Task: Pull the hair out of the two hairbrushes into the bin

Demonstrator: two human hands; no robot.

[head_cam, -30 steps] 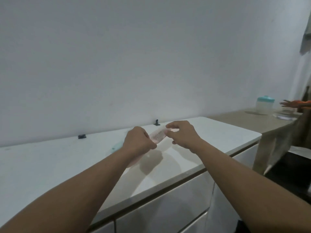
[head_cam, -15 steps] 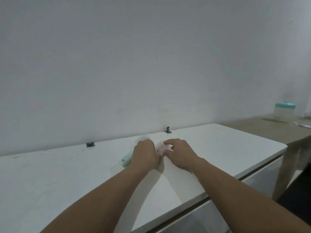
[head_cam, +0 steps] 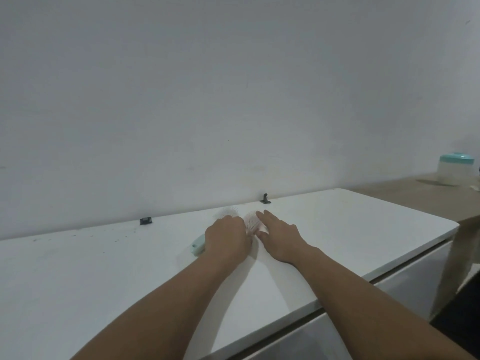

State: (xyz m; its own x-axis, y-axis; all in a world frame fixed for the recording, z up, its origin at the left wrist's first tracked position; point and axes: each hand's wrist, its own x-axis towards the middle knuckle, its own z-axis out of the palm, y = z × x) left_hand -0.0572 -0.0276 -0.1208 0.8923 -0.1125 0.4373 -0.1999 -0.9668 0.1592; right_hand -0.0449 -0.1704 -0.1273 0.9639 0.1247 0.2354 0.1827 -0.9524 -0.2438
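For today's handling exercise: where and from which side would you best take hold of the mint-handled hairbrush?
Probably the mint handle: it juts out bare on the left hand's outer side, low on the white counter. Come from the left and above; its bristle head lies past that hand.

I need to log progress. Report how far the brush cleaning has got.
Done: nothing provable; no bin or loose hair shows. In hand: the left hand rests over the pink bristled hairbrush; the right hand lies open beside it. Left: the mint-handled hairbrush on the white counter.
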